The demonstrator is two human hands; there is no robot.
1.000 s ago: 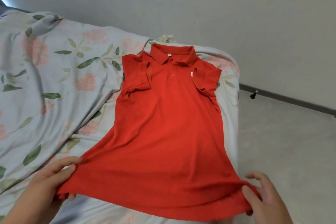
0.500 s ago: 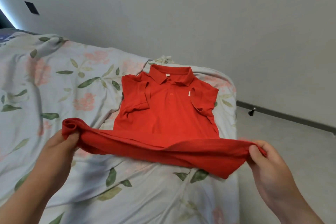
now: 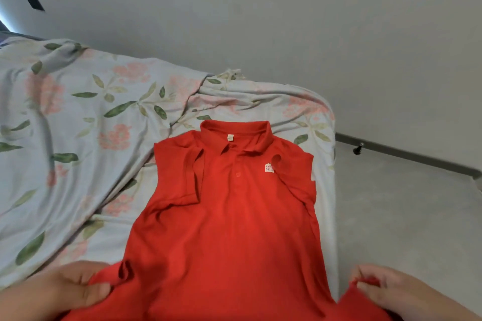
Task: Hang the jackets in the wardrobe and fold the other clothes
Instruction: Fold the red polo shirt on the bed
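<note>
A red polo shirt [image 3: 229, 216] lies face up along the right side of the bed, collar toward the wall and both sleeves folded in over the chest. A small white logo shows on its chest. My left hand [image 3: 65, 292] grips the hem's left corner at the bottom of the view. My right hand [image 3: 391, 292] pinches the hem's right corner past the bed's edge. The hem is stretched between both hands, close to me.
The bed is covered with a pale floral sheet [image 3: 78, 125], rumpled on the left. A grey wall rises behind it. To the right lies bare floor [image 3: 404, 216] with a dark baseboard and a small door stop [image 3: 357, 150].
Half a second ago the hem was lifted and carried up over the shirt's middle. Now both hands have drawn it back toward me and the shirt lies at full length again.
</note>
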